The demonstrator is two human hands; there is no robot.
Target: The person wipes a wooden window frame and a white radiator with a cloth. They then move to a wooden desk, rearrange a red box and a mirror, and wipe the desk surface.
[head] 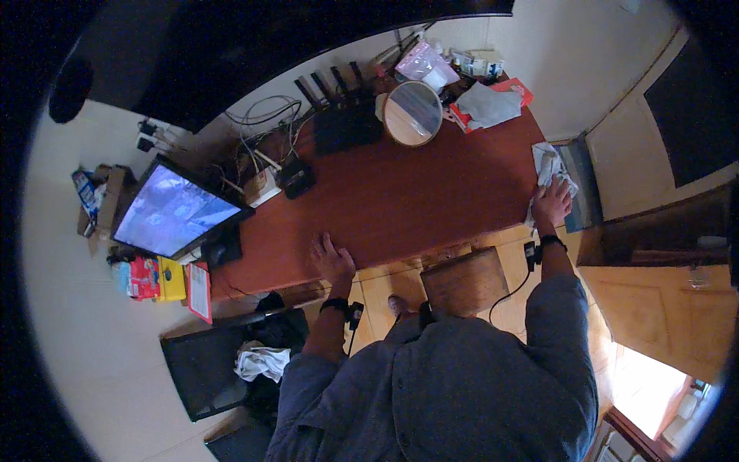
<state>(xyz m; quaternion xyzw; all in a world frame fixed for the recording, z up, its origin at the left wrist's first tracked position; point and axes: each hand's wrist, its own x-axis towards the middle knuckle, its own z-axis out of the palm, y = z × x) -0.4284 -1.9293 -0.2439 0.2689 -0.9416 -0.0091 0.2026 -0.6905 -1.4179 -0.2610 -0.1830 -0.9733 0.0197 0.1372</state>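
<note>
My right hand (553, 203) holds a crumpled white cloth (549, 161) against the right end of a reddish-brown wooden table (398, 196). Part of the cloth hangs over that edge, and my palm hides some of it. Near the table's front edge, my left hand (333, 263) lies on the wood with its fingers apart and nothing in it. A round mirror (413, 114) stands towards the back of the table. To its right, a grey cloth or bag (489, 107) lies over a red box (515, 89).
A lit monitor (176, 213), a white box (262, 187), a black router (346, 124) and loose cables (265, 124) occupy the left and back. Below the front edge is a wooden stool (465, 281). An open cabinet door (664, 312) is at right; a dark panel (205, 369) leans lower left.
</note>
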